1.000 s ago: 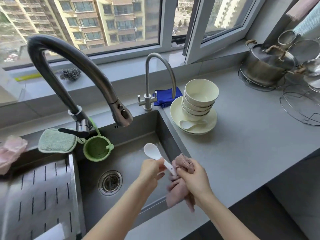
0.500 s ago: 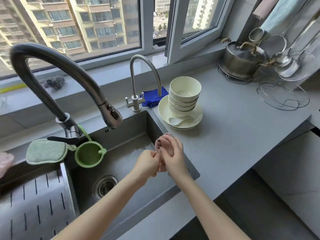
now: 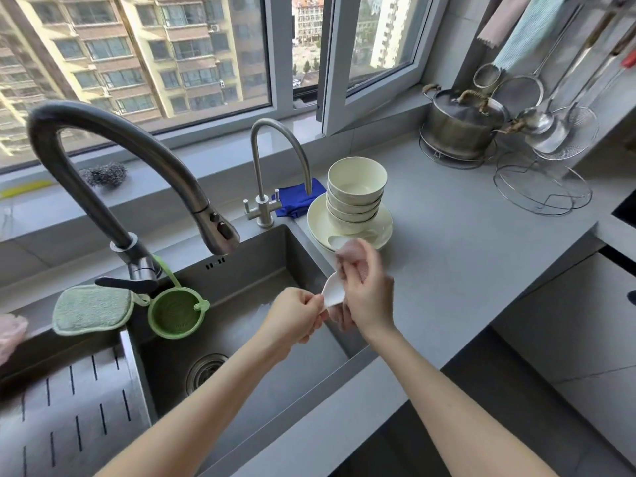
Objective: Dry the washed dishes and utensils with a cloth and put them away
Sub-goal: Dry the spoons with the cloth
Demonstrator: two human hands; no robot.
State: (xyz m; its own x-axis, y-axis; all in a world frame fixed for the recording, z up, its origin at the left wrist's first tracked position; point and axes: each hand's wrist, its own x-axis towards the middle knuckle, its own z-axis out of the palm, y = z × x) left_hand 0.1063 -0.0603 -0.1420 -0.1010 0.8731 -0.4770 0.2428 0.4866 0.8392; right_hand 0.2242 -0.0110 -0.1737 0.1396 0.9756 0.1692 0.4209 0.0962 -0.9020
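Counter [image 3: 464,256]: grey, running under a window, with a steel sink [image 3: 241,263] set into it.
Left hand [image 3: 292,320]: fingertips pinch the handle end of a white spoon [image 3: 333,293].
Right hand [image 3: 370,301]: fingers curl round a pink cloth [image 3: 354,254] and press it on the spoon's bowl.
Spoon: held between both hands, over the sink's right edge.
Writing: raised marks on the green strainer [image 3: 173,315] are too small to read.
Bowls [image 3: 356,187]: cream, stacked on a plate [image 3: 318,218] just beyond the right hand.
Second spoon [image 3: 339,240]: lies in the plate at the foot of the stack, partly hidden by the cloth.
Strainer: hangs inside the sink, left of the left hand, beside a green pad [image 3: 91,309].
Blue rag [image 3: 296,199]: bunched behind the plate, at the foot of the small tap [image 3: 275,149].
Pot [image 3: 461,130]: lidded, on a wire stand, far beyond and right of the right hand; its contents are hidden.
Ladles [image 3: 547,127]: hang beside the pot, over a wire rack [image 3: 542,187].
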